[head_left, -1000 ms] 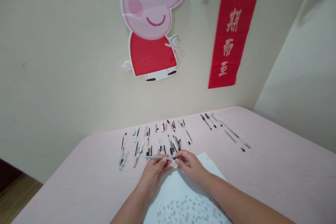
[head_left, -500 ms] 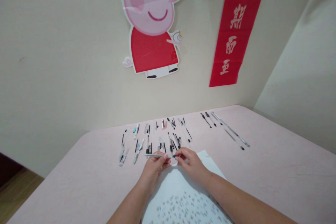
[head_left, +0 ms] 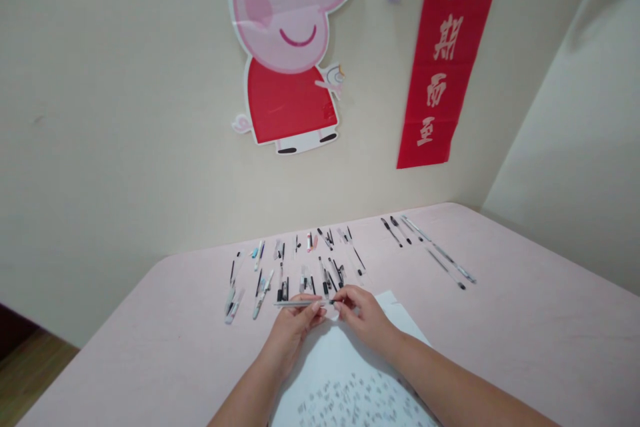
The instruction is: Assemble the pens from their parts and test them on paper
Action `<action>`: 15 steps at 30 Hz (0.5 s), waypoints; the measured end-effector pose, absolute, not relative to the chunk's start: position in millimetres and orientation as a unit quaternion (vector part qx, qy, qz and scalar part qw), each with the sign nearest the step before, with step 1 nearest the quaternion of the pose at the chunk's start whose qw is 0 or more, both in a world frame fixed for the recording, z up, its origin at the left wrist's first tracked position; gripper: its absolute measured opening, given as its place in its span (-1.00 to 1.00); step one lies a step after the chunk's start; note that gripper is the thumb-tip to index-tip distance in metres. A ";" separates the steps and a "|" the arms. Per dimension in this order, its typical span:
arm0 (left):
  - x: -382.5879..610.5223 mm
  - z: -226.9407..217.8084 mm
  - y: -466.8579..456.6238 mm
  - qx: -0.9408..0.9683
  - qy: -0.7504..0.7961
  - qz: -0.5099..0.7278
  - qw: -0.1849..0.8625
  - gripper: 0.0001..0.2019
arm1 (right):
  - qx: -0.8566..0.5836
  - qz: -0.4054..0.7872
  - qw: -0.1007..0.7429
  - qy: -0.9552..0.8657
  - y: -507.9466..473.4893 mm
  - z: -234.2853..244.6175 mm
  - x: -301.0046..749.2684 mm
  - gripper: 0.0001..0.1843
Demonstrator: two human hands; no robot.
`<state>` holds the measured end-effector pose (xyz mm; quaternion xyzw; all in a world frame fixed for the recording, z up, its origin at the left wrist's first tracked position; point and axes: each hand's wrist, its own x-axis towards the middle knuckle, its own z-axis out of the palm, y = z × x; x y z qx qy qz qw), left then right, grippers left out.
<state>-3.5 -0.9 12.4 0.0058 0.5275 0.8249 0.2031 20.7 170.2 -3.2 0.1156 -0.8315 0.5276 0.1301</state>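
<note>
My left hand (head_left: 296,322) pinches the middle of a slim clear pen (head_left: 295,303) that lies level above the table, its free end pointing left. My right hand (head_left: 361,311) pinches the pen's right end with thumb and fingertips. Both hands hover over the top of a white sheet of paper (head_left: 345,373) with dark scribbles. Just beyond the hands lie several taken-apart pen parts (head_left: 300,267) in loose rows.
A pink table (head_left: 525,327) stands in a corner against cream walls. Three or so whole pens (head_left: 430,248) lie at the back right. A pig cartoon cut-out (head_left: 293,47) and a red banner (head_left: 445,60) hang on the wall. The table's left edge drops to a wooden floor (head_left: 30,373).
The hands and pen stay almost in place; only the view bobs up and down slightly. The grip on the pen is the same.
</note>
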 end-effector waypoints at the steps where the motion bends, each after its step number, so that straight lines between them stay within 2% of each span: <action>1: -3.5 11.9 -1.1 0.006 0.524 0.827 0.202 -0.72 | 0.112 0.533 0.124 -0.830 169.9 -3.9 20.5 -0.90; 6: -2.7 10.3 -2.3 0.009 0.520 0.830 0.199 -0.73 | 0.110 0.563 0.081 -0.815 168.4 -8.7 19.2 -0.76; 15: -4.6 8.9 -1.8 0.004 0.527 0.825 0.202 -0.69 | 0.124 0.618 0.057 -0.774 168.6 -12.3 17.1 -0.56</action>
